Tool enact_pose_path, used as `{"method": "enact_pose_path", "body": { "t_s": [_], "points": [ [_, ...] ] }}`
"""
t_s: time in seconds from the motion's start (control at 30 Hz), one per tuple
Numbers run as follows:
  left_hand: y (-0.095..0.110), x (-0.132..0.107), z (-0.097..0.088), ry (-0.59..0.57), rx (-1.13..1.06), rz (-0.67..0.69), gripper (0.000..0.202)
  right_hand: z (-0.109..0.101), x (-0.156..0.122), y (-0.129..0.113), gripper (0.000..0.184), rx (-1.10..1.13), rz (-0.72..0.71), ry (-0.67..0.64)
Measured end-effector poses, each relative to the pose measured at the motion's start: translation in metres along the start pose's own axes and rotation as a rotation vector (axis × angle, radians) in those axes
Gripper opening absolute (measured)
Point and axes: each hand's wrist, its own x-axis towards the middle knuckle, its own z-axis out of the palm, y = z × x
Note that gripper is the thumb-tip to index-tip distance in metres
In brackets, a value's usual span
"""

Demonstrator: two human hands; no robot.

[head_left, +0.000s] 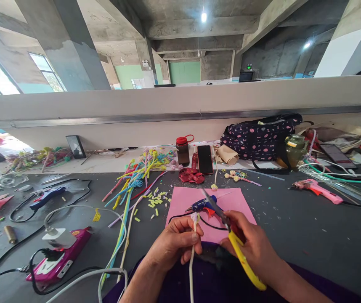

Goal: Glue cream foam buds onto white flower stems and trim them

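Observation:
My left hand (180, 240) pinches a cream-coloured cord (192, 269) close to its top, where a small pale lilac and white tuft (195, 217) sticks up above the fingers. The rest of the cord hangs down towards my lap. In my right hand (253, 240) are yellow-handled scissors (242, 261), their dark blades pointing up and left, to the right of the tuft and apart from it. Behind both hands, a blue glue gun (203, 204) with an orange trigger lies on a pink sheet (237, 202).
Colourful fuzzy stems (145, 168) and yellow-green snippets (157, 200) lie left of the sheet. A magenta power strip (63, 256) with cables is at the near left. A pink glue gun (319, 189) lies right. A red-lidded bottle (182, 151), phone (205, 160) and patterned bag (259, 139) stand behind.

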Motion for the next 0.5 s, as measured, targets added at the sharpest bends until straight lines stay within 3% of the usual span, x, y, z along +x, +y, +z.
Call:
{"method": "enact_pose_path", "body": {
  "t_s": [0.2, 0.5],
  "points": [
    [0.0, 0.0, -0.003, -0.03, -0.101, 0.029, 0.014, -0.008, 0.01, 0.013, 0.04, -0.067, 0.081, 0.102],
    [0.0, -0.003, -0.003, -0.072, -0.12, 0.038, 0.02, -0.013, 0.022, 0.035, 0.049, -0.41, 0.265, 0.152]
  ]
}}
